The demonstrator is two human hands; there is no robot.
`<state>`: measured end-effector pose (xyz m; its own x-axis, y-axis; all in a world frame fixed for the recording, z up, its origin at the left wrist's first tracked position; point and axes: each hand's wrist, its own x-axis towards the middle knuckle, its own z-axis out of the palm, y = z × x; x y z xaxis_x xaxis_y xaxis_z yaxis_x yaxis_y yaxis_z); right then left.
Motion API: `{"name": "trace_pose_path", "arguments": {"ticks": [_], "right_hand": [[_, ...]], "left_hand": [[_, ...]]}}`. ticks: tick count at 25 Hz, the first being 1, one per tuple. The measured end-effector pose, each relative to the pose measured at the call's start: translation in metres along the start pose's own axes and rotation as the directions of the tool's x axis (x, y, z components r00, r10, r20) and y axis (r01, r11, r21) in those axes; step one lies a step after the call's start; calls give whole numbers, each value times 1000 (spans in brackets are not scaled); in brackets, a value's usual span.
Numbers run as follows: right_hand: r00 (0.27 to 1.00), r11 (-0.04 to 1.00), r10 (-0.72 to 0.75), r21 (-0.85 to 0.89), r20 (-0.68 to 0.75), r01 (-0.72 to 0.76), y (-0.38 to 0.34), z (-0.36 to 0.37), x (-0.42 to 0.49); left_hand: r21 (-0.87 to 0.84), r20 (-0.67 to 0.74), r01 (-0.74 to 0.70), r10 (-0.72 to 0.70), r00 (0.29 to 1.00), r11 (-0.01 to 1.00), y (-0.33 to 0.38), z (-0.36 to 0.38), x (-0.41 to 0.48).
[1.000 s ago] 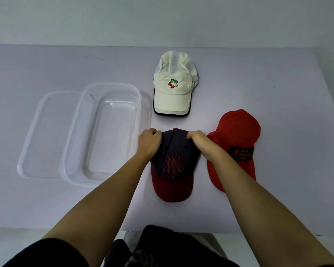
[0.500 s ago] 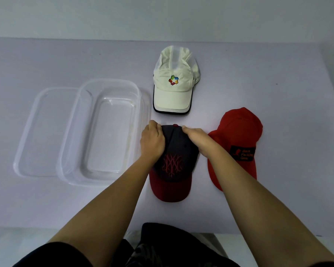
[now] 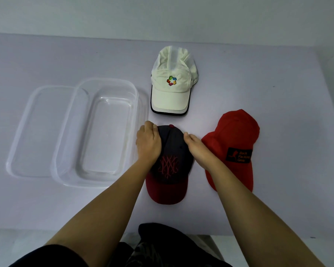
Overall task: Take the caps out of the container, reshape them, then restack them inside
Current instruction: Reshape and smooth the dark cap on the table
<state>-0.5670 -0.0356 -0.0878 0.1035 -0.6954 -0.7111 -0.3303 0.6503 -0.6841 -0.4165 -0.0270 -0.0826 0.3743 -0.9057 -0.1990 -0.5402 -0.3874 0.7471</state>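
A dark navy cap (image 3: 170, 162) with a maroon brim and red embroidery lies on the table in front of me. My left hand (image 3: 148, 140) lies over the left side of its crown, fingers curved round the edge. My right hand (image 3: 196, 146) grips the crown's right side with curled fingers. A red cap (image 3: 235, 143) with a black patch lies to the right, touching my right wrist. A white cap (image 3: 172, 87) with a coloured logo lies farther back. The clear plastic container (image 3: 102, 132) stands open to the left.
The container's clear lid (image 3: 35, 132) lies flat, partly under the container's left side. A pale purple table (image 3: 278, 78) carries everything; its front edge runs near my body. A grey wall rises behind the table.
My left hand slid further over the top left of the navy cap's crown. My right hand shifted slightly down its right side. The cap stays in place.
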Motion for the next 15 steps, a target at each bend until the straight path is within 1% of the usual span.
{"name": "trace_pose_path", "arguments": {"ticks": [2,4,7,10,11,15], "right_hand": [[998,992,31,123,-55,-24,6,3,3],[994,975,84,211,-66,-68,8,6,5],[989,942,137,318,-61,-111,2,8,4],[982,877,184,457,-33,-149,-5,5,3],[979,869,199,467,-31,-162,-6,4,3],[964,913,244,360,-102,-193,-12,4,6]], "left_hand": [[-43,68,46,-43,997,998,-1,-3,2],[-59,115,76,-68,991,995,-1,-6,3],[-42,117,58,-53,992,997,-4,-9,5],[51,110,33,-39,993,998,-7,-7,7],[79,103,30,-38,994,996,-8,-7,7],[122,69,40,-49,996,992,-8,-5,5]]}}
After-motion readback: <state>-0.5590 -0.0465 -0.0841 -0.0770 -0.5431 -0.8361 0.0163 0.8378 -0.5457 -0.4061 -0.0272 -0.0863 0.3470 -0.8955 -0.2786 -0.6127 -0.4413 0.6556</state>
